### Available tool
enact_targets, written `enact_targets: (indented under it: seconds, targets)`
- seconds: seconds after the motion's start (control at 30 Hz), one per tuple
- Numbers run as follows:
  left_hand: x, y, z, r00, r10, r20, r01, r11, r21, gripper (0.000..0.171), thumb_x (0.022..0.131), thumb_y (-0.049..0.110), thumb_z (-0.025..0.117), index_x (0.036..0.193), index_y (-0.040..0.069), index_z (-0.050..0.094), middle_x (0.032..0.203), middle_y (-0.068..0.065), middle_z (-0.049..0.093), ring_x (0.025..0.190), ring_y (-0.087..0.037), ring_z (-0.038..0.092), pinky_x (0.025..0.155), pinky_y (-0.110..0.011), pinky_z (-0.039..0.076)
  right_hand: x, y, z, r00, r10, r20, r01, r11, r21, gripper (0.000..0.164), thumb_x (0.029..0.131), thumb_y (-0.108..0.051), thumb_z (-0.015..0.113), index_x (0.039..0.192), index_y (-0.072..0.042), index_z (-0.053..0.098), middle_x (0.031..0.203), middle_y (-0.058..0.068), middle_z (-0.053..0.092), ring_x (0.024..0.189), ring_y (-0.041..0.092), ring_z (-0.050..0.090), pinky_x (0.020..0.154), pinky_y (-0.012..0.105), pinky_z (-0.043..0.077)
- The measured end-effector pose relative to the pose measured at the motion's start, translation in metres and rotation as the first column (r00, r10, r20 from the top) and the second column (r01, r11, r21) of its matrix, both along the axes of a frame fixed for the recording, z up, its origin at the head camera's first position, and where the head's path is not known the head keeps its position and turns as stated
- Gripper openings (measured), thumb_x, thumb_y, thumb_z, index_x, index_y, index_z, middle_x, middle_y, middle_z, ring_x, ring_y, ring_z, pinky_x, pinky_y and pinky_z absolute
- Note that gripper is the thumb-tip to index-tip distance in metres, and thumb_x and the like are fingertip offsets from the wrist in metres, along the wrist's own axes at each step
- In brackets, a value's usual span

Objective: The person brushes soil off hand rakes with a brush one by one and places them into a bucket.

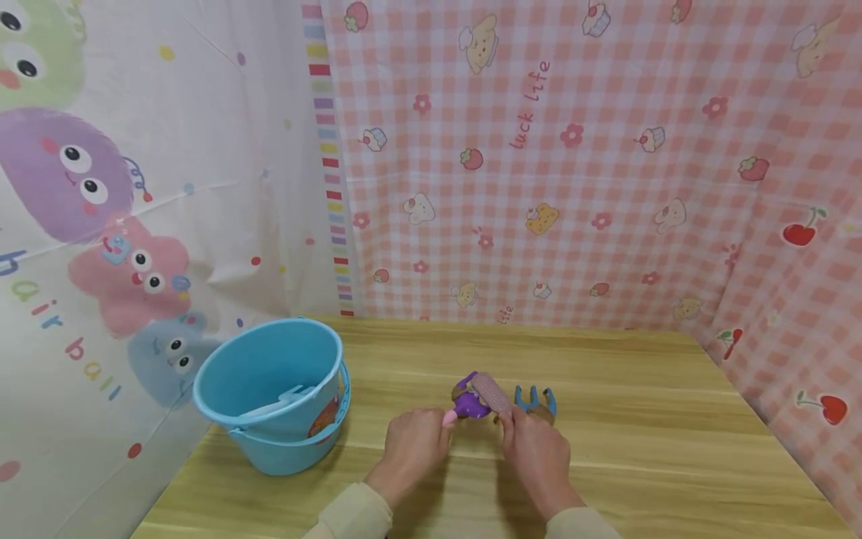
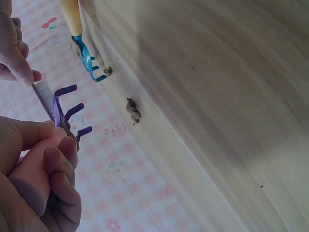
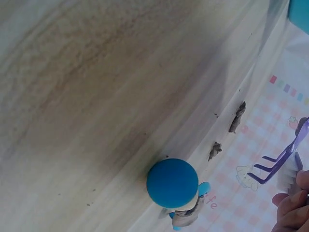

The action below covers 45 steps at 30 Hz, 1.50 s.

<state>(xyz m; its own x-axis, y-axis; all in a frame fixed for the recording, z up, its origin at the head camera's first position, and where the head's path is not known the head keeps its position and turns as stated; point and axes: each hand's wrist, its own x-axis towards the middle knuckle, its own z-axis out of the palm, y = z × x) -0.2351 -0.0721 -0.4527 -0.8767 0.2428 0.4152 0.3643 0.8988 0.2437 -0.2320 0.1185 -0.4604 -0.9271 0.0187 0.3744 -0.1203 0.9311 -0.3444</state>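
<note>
My left hand (image 1: 416, 445) grips the pink handle (image 2: 34, 179) of a small purple toy rake (image 1: 473, 406), held over the table with its prongs outward. Brown dirt clings around the rake's head. My right hand (image 1: 539, 451) pinches a brush (image 1: 492, 391) with a pinkish back. Its white bristles (image 3: 288, 176) lie against the rake's head in the right wrist view. Close beyond the right hand, a blue toy rake (image 2: 87, 57) with a pale yellow handle and a blue end cap (image 3: 172, 183) lies on the table, brown dirt on its head.
A light blue bucket (image 1: 279, 449) stands at the left, a pale blue pronged tool (image 1: 296, 394) inside it. Brown clumps (image 2: 133, 111) and small crumbs lie on the wooden table (image 1: 646, 449). A white printed cloth (image 1: 269, 187) and a pink checked cloth (image 1: 572, 180) hang around the table.
</note>
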Motion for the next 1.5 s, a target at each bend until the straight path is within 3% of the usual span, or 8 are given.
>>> enact_targets:
  seconds: [0.27,0.53,0.67,0.77,0.93,1.17,1.37,1.5]
  targets:
    - [0.001,0.0,-0.004,1.0,-0.006,-0.015,0.006,1.0,-0.009,0.03,0.088,0.023,0.072,0.065,0.015,0.056,0.055,0.004,0.049,0.047,-0.014,0.047,0.045,-0.031,0.039,-0.001,0.006,-0.003,1.0,-0.007,0.009,0.007,1.0,-0.016,0.027,0.097,-0.028,0.063,0.109,-0.005,0.07,0.078,0.015,0.067,0.059,0.033,0.063,0.046,0.045,0.047]
    - [0.001,0.0,-0.004,1.0,-0.008,-0.03,0.008,1.0,-0.016,0.032,0.09,0.025,0.071,0.064,0.015,0.055,0.055,0.004,0.049,0.047,-0.015,0.048,0.044,-0.03,0.038,-0.002,0.011,-0.002,0.998,-0.025,-0.058,0.021,0.997,-0.076,0.02,0.096,-0.025,0.065,0.097,-0.005,0.071,0.072,0.012,0.064,0.055,0.033,0.061,0.043,0.045,0.046]
    - [0.001,0.0,-0.003,1.0,-0.011,-0.014,0.011,1.0,-0.02,0.031,0.091,0.025,0.07,0.065,0.015,0.056,0.055,0.004,0.049,0.047,-0.013,0.046,0.044,-0.029,0.038,-0.001,0.009,0.0,0.995,-0.043,-0.092,0.034,0.994,-0.101,0.021,0.096,-0.024,0.064,0.1,-0.005,0.071,0.074,0.015,0.066,0.059,0.037,0.063,0.045,0.048,0.047]
    - [0.002,0.0,-0.003,1.0,-0.012,-0.014,0.011,0.999,-0.031,0.029,0.089,0.024,0.071,0.066,0.014,0.057,0.055,0.004,0.048,0.047,-0.013,0.046,0.044,-0.029,0.038,-0.001,0.004,0.001,0.993,-0.014,-0.114,0.001,0.994,-0.111,0.021,0.095,-0.023,0.065,0.102,-0.005,0.071,0.078,0.015,0.067,0.063,0.037,0.064,0.047,0.049,0.048]
    - [0.002,0.0,-0.002,1.0,-0.012,-0.029,0.011,1.0,-0.027,0.032,0.092,0.026,0.069,0.065,0.015,0.056,0.055,0.004,0.05,0.046,-0.014,0.047,0.045,-0.03,0.039,0.0,-0.002,-0.001,0.997,0.046,-0.061,-0.051,0.996,-0.076,0.023,0.095,-0.022,0.064,0.105,-0.003,0.071,0.069,0.01,0.063,0.054,0.029,0.059,0.043,0.044,0.047]
    - [0.003,-0.003,-0.003,1.0,-0.008,-0.017,0.008,1.0,-0.008,0.027,0.09,0.025,0.071,0.068,0.014,0.059,0.056,0.005,0.05,0.047,-0.013,0.047,0.045,-0.029,0.039,-0.003,0.008,-0.001,0.999,0.021,-0.032,-0.022,0.999,-0.034,0.021,0.095,-0.023,0.064,0.099,-0.004,0.072,0.073,0.012,0.064,0.054,0.029,0.06,0.043,0.042,0.047]
    - [0.0,-0.008,-0.006,1.0,0.022,-0.013,-0.023,0.999,-0.024,0.029,0.092,0.027,0.069,0.068,0.015,0.06,0.056,0.004,0.051,0.048,-0.015,0.049,0.045,-0.031,0.04,-0.004,0.021,0.001,0.997,-0.036,0.062,0.039,0.998,-0.05,0.022,0.098,-0.024,0.06,0.101,-0.005,0.071,0.076,0.01,0.067,0.06,0.028,0.062,0.046,0.042,0.045]
    - [-0.002,-0.008,-0.004,1.0,0.01,-0.001,-0.01,1.0,-0.013,0.029,0.093,0.027,0.068,0.068,0.015,0.06,0.056,0.004,0.05,0.048,-0.014,0.048,0.045,-0.03,0.039,-0.003,0.014,0.004,1.0,-0.016,-0.018,0.015,0.998,-0.068,0.022,0.097,-0.024,0.061,0.105,-0.006,0.071,0.079,0.013,0.069,0.064,0.033,0.065,0.046,0.046,0.046]
